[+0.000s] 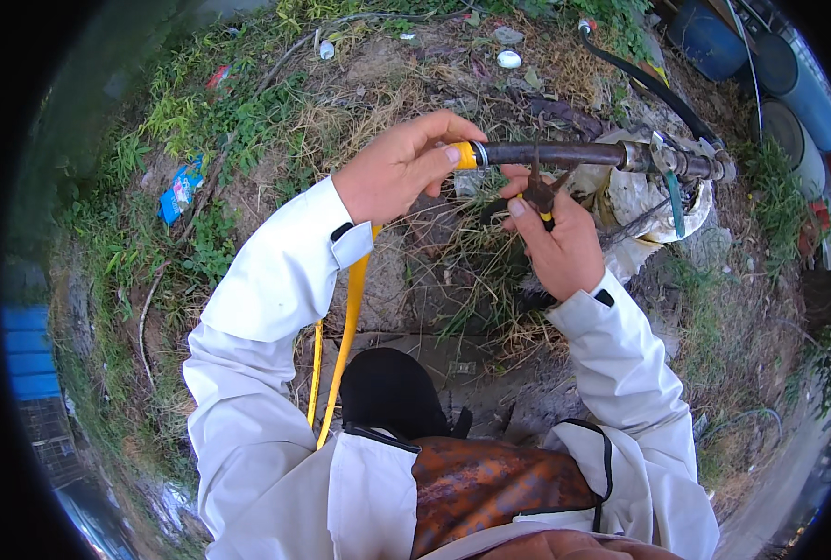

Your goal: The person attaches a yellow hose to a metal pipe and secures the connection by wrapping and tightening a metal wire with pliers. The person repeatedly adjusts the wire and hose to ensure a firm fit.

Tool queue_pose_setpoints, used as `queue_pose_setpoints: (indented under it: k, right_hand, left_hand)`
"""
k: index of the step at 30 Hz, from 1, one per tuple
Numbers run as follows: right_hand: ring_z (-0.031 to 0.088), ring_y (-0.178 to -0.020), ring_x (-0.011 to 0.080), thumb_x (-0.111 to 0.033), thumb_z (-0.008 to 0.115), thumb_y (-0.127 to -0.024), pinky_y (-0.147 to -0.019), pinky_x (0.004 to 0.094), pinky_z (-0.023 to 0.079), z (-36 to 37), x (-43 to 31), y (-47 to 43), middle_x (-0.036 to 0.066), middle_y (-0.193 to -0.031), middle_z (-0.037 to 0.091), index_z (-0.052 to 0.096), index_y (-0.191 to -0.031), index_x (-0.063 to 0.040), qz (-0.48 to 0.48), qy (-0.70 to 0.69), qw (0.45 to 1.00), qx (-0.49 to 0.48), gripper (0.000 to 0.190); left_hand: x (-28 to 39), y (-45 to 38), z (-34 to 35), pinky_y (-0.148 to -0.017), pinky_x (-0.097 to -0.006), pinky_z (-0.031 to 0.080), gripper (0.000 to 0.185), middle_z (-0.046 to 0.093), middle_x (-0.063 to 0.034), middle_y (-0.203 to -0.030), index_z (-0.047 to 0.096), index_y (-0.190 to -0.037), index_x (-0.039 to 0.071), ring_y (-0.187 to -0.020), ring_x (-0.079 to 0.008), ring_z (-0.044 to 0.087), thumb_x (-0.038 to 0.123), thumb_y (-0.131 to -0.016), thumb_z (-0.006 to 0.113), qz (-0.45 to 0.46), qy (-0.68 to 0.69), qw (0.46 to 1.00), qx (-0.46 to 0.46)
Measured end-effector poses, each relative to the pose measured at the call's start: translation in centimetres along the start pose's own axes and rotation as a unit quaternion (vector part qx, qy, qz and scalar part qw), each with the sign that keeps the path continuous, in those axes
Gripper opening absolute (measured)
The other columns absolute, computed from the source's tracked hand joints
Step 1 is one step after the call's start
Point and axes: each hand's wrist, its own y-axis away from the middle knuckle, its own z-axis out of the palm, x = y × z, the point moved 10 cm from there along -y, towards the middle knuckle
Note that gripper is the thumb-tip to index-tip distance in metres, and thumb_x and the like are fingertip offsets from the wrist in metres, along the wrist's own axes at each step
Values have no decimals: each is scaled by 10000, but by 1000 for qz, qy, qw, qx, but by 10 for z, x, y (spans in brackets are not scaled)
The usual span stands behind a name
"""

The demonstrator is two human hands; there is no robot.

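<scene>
My left hand (405, 164) grips the end of a yellow hose (352, 294), where it meets a dark pipe (555, 153). Wire or a thin metal clamp (482, 154) circles this joint. Just below the pipe, my right hand (555, 238) holds pliers (539, 192) with dark metal jaws and yellow-and-black handles. The jaws point up towards the pipe and stand apart. Farther right, the pipe carries a metal valve with a green lever (673, 203). My palm and fingers hide part of the plier handles.
A black hose (646, 84) runs from the pipe's right end towards the back. Crumpled white sacking (692, 210) lies under the valve. Blue barrels (713, 38) stand at the upper right. Grass, dry stalks and litter, including a blue wrapper (179, 190), cover the ground.
</scene>
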Motion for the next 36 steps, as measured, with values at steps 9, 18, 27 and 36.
queue_pose_setpoints:
  k: [9, 18, 27, 36]
  right_hand:
    - [566, -836, 119, -108, 576, -975, -789, 288, 467, 1, -3, -7, 28, -925, 617, 610, -1114, -34, -53, 71, 996, 2, 161]
    - [619, -787, 166, -122, 597, -962, -747, 295, 487, -4, -27, 5, 75, -882, 656, 642, -1061, -21, -83, 166, 982, 35, 149]
    - [569, -752, 107, -133, 606, -967, -702, 278, 474, 1, -12, 9, 32, -824, 638, 652, -1084, -29, -52, 116, 991, 32, 163]
    - [503, -749, 75, -175, 592, -978, -701, 250, 433, -3, 7, 12, -22, -824, 590, 666, -1096, -42, 15, 26, 999, 12, 194]
  left_hand:
    - [-4, -5, 0, -430, -153, 379, 240, 569, 8, -865, 549, -1228, 113, -662, -10, 519, 163, -996, 510, 49, 72, 996, 22]
    - [-2, -7, 1, -431, -146, 386, 234, 571, 4, -1002, 557, -1211, 118, -697, -11, 525, 128, -981, 513, 78, 64, 994, 30]
    - [-2, -7, 1, -442, -155, 384, 212, 561, -1, -1001, 556, -1191, 107, -654, -11, 503, 116, -989, 493, 83, 77, 993, 30]
    - [26, 16, -12, -686, -271, 492, 217, 601, -54, -1062, 543, -1185, 49, -800, -129, 585, 91, -978, 493, 181, -123, 958, 185]
